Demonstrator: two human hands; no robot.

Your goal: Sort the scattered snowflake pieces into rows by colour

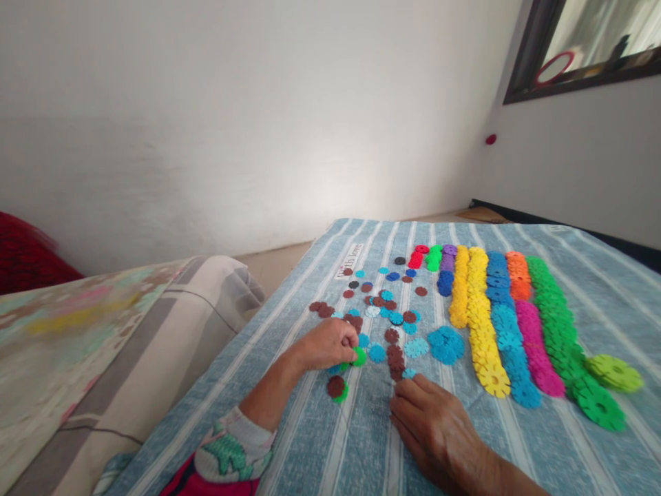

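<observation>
My left hand reaches over the striped cloth with thumb and forefinger pinched at the edge of a bright green notched disc. Just below it a brown disc overlaps another green one. My right hand rests low on the cloth, fingers curled and pressed together, their tips hidden. A small light blue disc peeks out at those fingers, beside the near end of a short row of brown discs. Loose brown, blue and black discs lie scattered beyond both hands.
Overlapping rows of discs run along the right: yellow, blue, magenta and green. A blue pile sits nearer the middle. A patterned bed cover is at left, and a wall stands behind.
</observation>
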